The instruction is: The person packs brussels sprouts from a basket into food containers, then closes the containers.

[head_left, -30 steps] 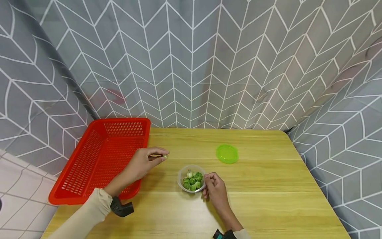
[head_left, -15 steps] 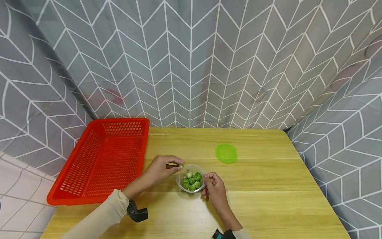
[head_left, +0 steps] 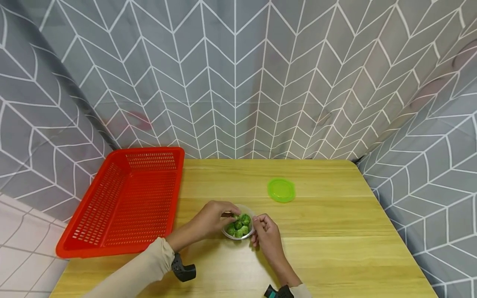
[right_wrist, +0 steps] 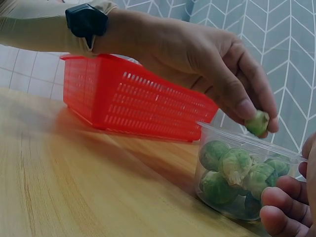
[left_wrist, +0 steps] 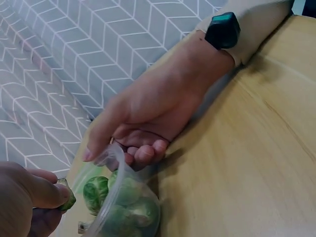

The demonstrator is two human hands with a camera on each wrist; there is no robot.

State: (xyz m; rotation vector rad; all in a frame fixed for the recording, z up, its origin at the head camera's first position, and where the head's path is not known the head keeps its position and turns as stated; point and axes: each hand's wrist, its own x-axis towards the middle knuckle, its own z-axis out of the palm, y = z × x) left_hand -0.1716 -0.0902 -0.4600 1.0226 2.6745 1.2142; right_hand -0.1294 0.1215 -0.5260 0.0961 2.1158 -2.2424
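My left hand (head_left: 214, 217) pinches a small Brussels sprout (right_wrist: 257, 123) between thumb and fingers, just above the rim of a clear plastic tub (right_wrist: 231, 209). The left wrist view shows the same sprout (left_wrist: 68, 195) at the fingertips, beside the tub's mouth. Several green Brussels sprouts (head_left: 242, 225) lie inside the tub, which stands on the table. On the tub's right side, my right hand (head_left: 269, 238) grips the rim, its thumb on the edge and its other fingers curled. Part of the tub's far-left rim is hidden behind the left hand in the head view.
A large red plastic basket (head_left: 173, 207) with perforated walls stands on the table's left side. Behind the tub, to the right, lies a green lid (head_left: 281, 190). The wooden table (head_left: 343, 231) ends against a grey patterned curtain (head_left: 238, 91).
My left hand has moved right from beside the basket to over the tub, carrying the sprout. The right hand has kept its grip on the rim.
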